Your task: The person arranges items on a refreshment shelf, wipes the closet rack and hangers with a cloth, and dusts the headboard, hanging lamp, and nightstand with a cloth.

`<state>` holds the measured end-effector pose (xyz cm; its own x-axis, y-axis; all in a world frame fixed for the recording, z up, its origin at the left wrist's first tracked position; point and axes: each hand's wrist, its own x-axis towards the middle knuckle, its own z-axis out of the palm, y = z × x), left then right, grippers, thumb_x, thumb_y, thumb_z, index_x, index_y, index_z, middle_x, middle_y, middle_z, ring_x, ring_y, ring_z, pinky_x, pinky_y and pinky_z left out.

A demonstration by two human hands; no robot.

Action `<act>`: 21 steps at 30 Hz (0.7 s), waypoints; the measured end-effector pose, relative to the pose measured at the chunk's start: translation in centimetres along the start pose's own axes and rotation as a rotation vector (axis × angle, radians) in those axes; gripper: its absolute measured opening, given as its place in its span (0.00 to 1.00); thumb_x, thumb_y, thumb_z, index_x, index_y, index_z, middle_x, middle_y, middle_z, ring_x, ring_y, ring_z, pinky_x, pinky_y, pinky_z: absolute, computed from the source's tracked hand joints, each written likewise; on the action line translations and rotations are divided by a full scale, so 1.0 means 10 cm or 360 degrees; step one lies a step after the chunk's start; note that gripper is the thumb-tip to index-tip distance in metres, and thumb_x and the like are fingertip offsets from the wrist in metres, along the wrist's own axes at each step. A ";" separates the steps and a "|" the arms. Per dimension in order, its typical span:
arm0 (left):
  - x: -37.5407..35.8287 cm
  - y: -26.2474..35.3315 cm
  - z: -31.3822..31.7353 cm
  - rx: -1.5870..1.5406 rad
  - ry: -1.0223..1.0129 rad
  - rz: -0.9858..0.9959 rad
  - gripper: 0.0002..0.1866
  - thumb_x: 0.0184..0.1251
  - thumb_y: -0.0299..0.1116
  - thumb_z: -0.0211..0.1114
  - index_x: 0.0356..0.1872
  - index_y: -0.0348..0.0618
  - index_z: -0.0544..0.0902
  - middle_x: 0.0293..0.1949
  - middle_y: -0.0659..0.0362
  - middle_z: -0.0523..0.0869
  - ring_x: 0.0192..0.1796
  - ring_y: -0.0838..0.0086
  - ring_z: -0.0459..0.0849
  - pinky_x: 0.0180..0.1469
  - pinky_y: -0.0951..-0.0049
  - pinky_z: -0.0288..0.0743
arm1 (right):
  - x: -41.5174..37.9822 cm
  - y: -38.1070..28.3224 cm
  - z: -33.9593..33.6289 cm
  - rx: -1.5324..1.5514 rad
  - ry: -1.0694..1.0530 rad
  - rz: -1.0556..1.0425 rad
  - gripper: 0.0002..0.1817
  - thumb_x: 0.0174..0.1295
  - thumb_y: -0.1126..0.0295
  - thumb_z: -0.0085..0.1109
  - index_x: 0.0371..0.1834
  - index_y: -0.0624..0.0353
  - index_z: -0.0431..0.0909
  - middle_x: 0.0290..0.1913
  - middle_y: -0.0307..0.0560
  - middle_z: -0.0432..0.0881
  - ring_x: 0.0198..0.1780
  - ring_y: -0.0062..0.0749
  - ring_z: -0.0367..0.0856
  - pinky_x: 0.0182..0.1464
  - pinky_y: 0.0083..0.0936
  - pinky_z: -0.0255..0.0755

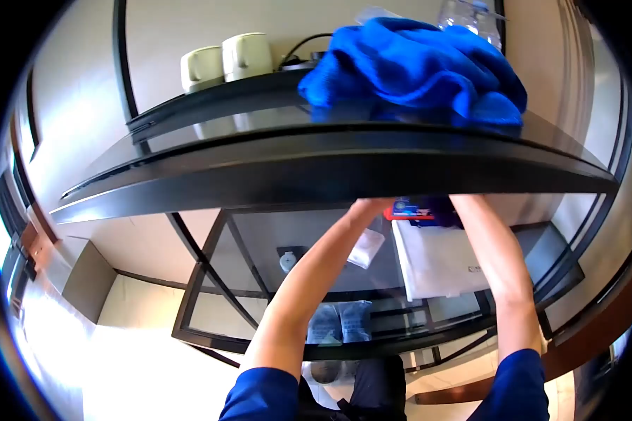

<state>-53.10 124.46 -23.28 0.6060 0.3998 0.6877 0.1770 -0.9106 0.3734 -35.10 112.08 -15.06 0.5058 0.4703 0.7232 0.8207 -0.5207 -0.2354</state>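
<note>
Red-blue packet [409, 210] beside left hand [373, 204]

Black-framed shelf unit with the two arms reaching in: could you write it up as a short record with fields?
On top: fluffy bright-blue cloth, two cream mugs with handles
Lower level: flat white bag, red-and-blue package
Left hand: mostly hidden, near package
Right hand: mostly hidden
Grip: can't tell

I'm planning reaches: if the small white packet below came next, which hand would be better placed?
Probably the left hand: its visible part is nearest the small white packet, while the larger white bag lies between that packet and the right forearm.
</note>
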 end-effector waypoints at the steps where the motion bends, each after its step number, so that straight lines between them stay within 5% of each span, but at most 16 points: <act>1: -0.13 -0.05 -0.01 0.0032 0.0131 0.0236 0.23 0.55 0.50 0.72 0.53 0.58 0.84 0.56 0.52 0.82 0.55 0.56 0.80 0.59 0.65 0.74 | -0.07 -0.27 -0.08 0.0075 -0.0026 -0.0217 0.18 0.62 0.68 0.54 0.55 0.56 0.79 0.55 0.48 0.81 0.58 0.39 0.79 0.57 0.38 0.75; 2: -0.39 0.12 -0.24 -0.0018 0.0033 -0.0062 0.21 0.54 0.48 0.71 0.50 0.58 0.85 0.54 0.53 0.84 0.55 0.57 0.79 0.59 0.65 0.73 | -0.19 -0.54 -0.12 0.0119 -0.0141 -0.0446 0.18 0.62 0.68 0.54 0.55 0.56 0.80 0.55 0.49 0.81 0.59 0.39 0.79 0.57 0.39 0.75; 3: -0.54 0.52 -0.79 0.0015 -0.0588 -0.0463 0.26 0.57 0.46 0.68 0.57 0.51 0.81 0.61 0.48 0.78 0.61 0.53 0.74 0.63 0.61 0.69 | -0.31 -0.76 -0.12 0.0114 -0.0295 -0.0622 0.18 0.62 0.68 0.54 0.55 0.56 0.80 0.56 0.49 0.81 0.59 0.40 0.79 0.57 0.39 0.75; 4: -0.91 0.38 -0.58 0.0359 -0.0188 -0.0334 0.34 0.59 0.48 0.66 0.64 0.42 0.72 0.67 0.42 0.68 0.66 0.49 0.68 0.67 0.55 0.64 | -0.41 -0.99 -0.09 0.0030 -0.0486 -0.0774 0.18 0.62 0.68 0.54 0.55 0.56 0.80 0.56 0.49 0.81 0.59 0.40 0.79 0.57 0.39 0.76; 5: -1.19 0.37 -0.54 0.0136 -0.0176 -0.0496 0.38 0.61 0.50 0.64 0.66 0.35 0.66 0.69 0.38 0.62 0.68 0.47 0.64 0.69 0.50 0.60 | -0.52 -1.22 -0.01 -0.0107 -0.0664 -0.0890 0.17 0.62 0.68 0.54 0.55 0.56 0.80 0.56 0.49 0.81 0.59 0.40 0.79 0.57 0.39 0.76; 6: -1.42 -0.02 -0.32 0.0440 -0.0398 0.0011 0.35 0.63 0.52 0.63 0.65 0.40 0.68 0.66 0.40 0.66 0.66 0.49 0.67 0.69 0.51 0.60 | -0.61 -1.38 0.08 -0.0278 -0.0804 -0.0963 0.17 0.62 0.69 0.53 0.55 0.56 0.80 0.56 0.49 0.81 0.59 0.40 0.79 0.57 0.40 0.76; 11: -1.61 0.28 -1.05 0.0128 -0.0734 0.0017 0.29 0.62 0.45 0.66 0.62 0.44 0.72 0.61 0.45 0.71 0.62 0.49 0.72 0.64 0.51 0.66 | -0.92 -2.00 0.47 -0.0868 -0.1183 -0.1154 0.17 0.63 0.69 0.53 0.54 0.55 0.81 0.58 0.51 0.81 0.60 0.41 0.80 0.57 0.41 0.76; 14: -1.88 0.30 -1.52 0.0075 -0.0737 0.0095 0.27 0.59 0.37 0.68 0.60 0.44 0.73 0.56 0.46 0.73 0.60 0.49 0.75 0.59 0.53 0.72 | -0.92 -2.07 0.56 -0.0668 -0.1124 -0.1212 0.16 0.65 0.71 0.47 0.51 0.56 0.83 0.58 0.52 0.81 0.61 0.43 0.79 0.57 0.40 0.77; 17: -2.18 0.49 -2.14 -0.0081 -0.0784 0.0088 0.29 0.55 0.30 0.69 0.61 0.45 0.73 0.50 0.45 0.73 0.53 0.48 0.78 0.49 0.55 0.79 | -0.94 -1.99 1.10 -0.0298 -0.0727 -0.0866 0.19 0.64 0.67 0.46 0.56 0.58 0.77 0.58 0.55 0.80 0.58 0.49 0.80 0.56 0.45 0.76; 19: -2.43 0.60 -2.59 -0.0282 -0.0746 0.0185 0.32 0.56 0.30 0.68 0.65 0.48 0.72 0.51 0.44 0.73 0.49 0.47 0.80 0.45 0.56 0.81 | -1.07 -2.40 0.97 -0.0103 -0.0913 -0.0815 0.20 0.61 0.63 0.50 0.56 0.53 0.77 0.58 0.54 0.79 0.59 0.52 0.78 0.56 0.49 0.75; 21: -2.70 0.64 -2.94 -0.0386 -0.0734 0.0136 0.33 0.57 0.31 0.69 0.67 0.50 0.71 0.54 0.43 0.72 0.49 0.46 0.80 0.48 0.56 0.81 | -1.24 -2.99 0.99 0.0182 -0.0762 -0.1097 0.20 0.58 0.60 0.52 0.53 0.53 0.77 0.55 0.53 0.80 0.57 0.53 0.78 0.56 0.48 0.75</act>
<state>-91.15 110.89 -21.14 0.8983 0.1879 0.3972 -0.0394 -0.8658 0.4988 -63.27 128.88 -23.46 -0.0809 0.9206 0.3819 0.9956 0.0564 0.0749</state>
